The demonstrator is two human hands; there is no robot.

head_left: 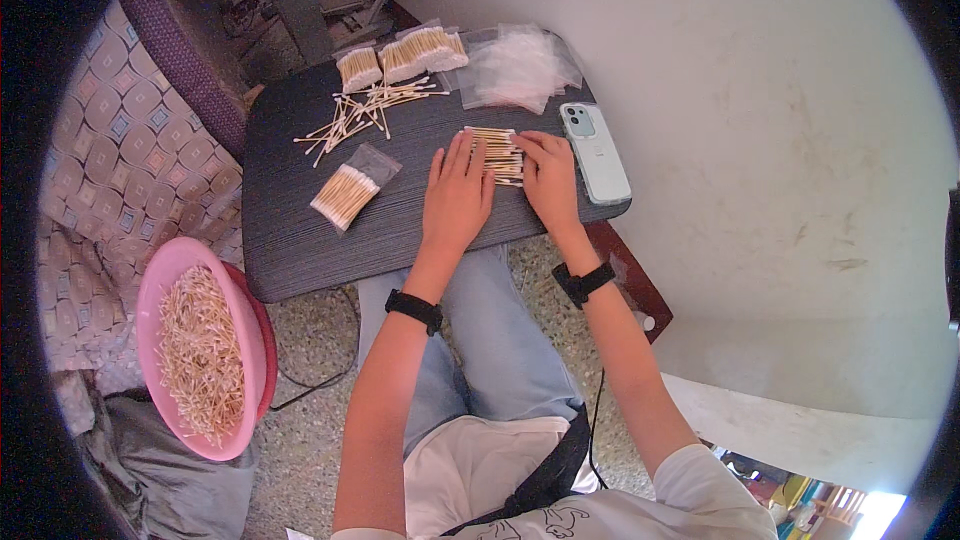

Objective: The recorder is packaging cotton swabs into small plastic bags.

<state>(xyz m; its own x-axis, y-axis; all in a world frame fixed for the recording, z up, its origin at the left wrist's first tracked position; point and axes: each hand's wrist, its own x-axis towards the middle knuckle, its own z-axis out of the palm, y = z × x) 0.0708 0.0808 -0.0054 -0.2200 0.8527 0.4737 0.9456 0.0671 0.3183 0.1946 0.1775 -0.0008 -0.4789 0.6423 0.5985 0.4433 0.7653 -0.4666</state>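
Note:
A row of cotton swabs [497, 157] lies flat on the dark tabletop between my two hands, its sticks running crosswise. My left hand [460, 190] lies along the left ends of the row, fingers stretched forward and partly covering the swabs. At the right ends, my right hand [550, 178] touches the row with bent fingertips. Neither hand lifts anything. To the left rests a clear bag of cotton swabs [346, 195]. Farther back, loose cotton swabs [365, 115] are scattered in a heap.
Several filled swab bags [415, 52] stand along the table's [290, 250] far edge. Clear plastic bags [515, 70] are piled at the back right. A phone [597, 152] lies beside my right hand, near the wall. Left of the table, a pink basin [150, 340] holds many swabs.

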